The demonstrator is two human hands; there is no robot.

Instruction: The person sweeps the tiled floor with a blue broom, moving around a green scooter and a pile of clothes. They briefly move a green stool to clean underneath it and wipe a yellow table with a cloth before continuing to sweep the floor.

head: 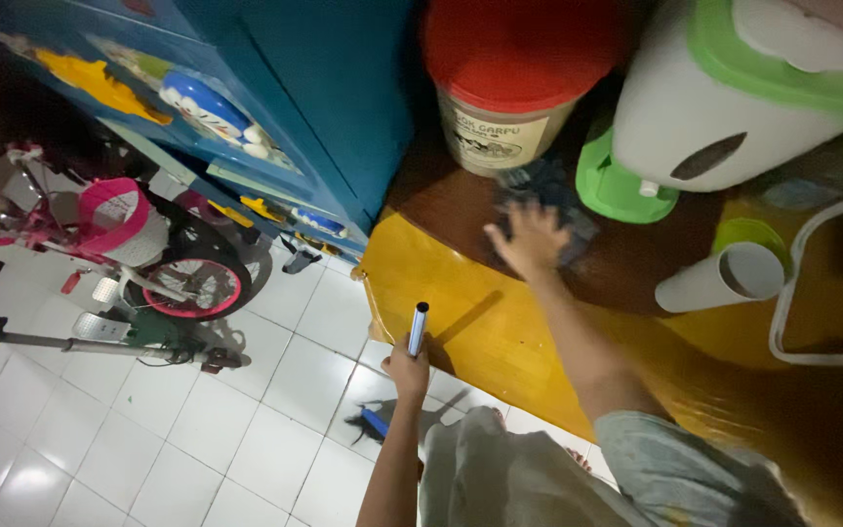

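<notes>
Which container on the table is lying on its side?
The white cup, tipped with its mouth showing; the red-lidded tub and green-lidded dispenser stand upright.

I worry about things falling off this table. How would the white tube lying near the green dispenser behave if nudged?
The white tube lies on its side on the wooden table, so it would probably roll. Its open end looks hollow, so it is likely light and easily pushed. The right hand, pressing a dark cloth, is close enough to bump it.

Wooden table: bucket, cloth, dispenser, cup.
</notes>
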